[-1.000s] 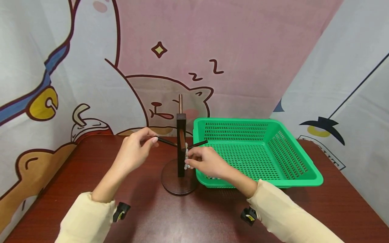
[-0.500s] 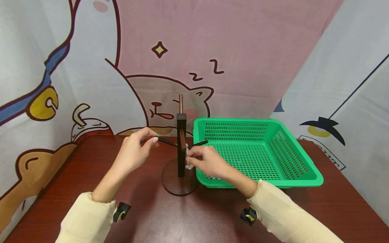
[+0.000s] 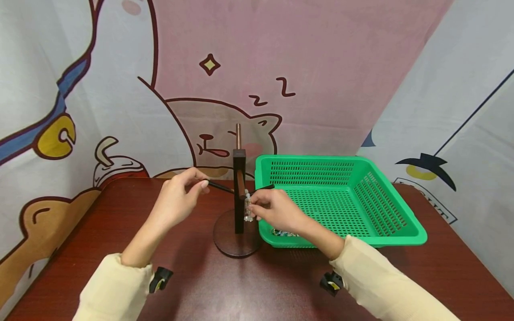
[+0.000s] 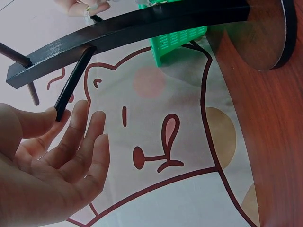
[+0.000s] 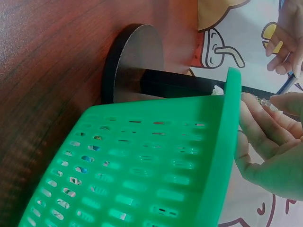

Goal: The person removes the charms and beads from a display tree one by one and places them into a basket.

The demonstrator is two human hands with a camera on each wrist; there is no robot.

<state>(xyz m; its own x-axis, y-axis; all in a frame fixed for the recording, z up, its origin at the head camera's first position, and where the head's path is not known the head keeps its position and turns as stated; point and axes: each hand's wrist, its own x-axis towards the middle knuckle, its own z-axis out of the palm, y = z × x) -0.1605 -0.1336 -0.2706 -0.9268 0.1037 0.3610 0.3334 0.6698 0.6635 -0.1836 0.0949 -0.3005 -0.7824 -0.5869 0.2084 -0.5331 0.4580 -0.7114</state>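
A dark wooden stand [image 3: 239,214] with a round base and several pegs rises from the table. My left hand [image 3: 178,198] pinches the tip of its left peg [image 3: 220,186] between thumb and forefinger; the other fingers are spread in the left wrist view. On the stand's right side, my right hand [image 3: 277,208] pinches a string of clear beads [image 3: 247,215], likely a bracelet, hanging close against the post below the front peg [image 3: 241,185]. Whether the string loops over a peg, I cannot tell. The basket rim hides part of the beads [image 5: 262,101] in the right wrist view.
A green plastic basket [image 3: 385,238] stands right of the stand, beneath my right forearm. Small colourful beaded pieces [image 3: 283,232] lie in its near left corner. Behind the reddish-brown table [image 3: 192,285] hangs a printed cloth [image 3: 321,80].
My right hand has shifted slightly up and to the right, still pinching the beads. More of the pieces in the basket show. My left hand stays on the peg.
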